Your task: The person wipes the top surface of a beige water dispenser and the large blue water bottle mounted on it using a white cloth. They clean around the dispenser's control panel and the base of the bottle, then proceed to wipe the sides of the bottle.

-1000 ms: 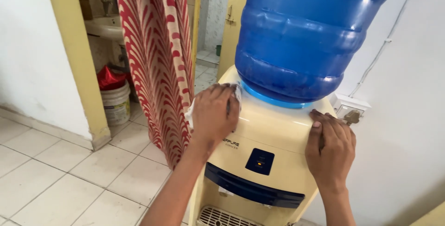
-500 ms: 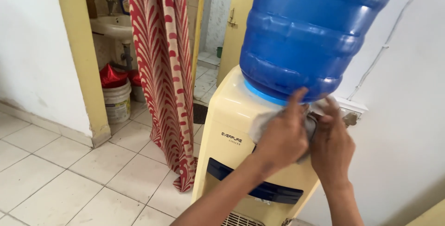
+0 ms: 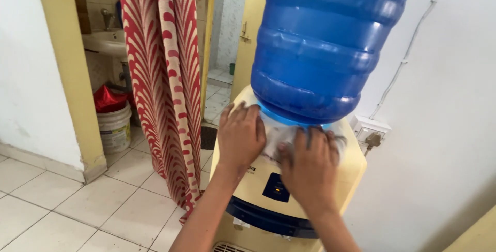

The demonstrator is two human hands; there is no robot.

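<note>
Wiping top of cream water dispenser — both hands at base of blue bottle.

Left hand flat, fingers spread, on dispenser top left of bottle. Right hand pressed on pale cloth, fingers curled over it, directly below bottle. Front edge under wipe — sides and back unreached, judging by hand placement. Red patterned curtain left of dispenser.

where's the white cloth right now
In the head view the white cloth lies on top of the cream water dispenser, just under the blue bottle, between the left hand and right hand.
</note>
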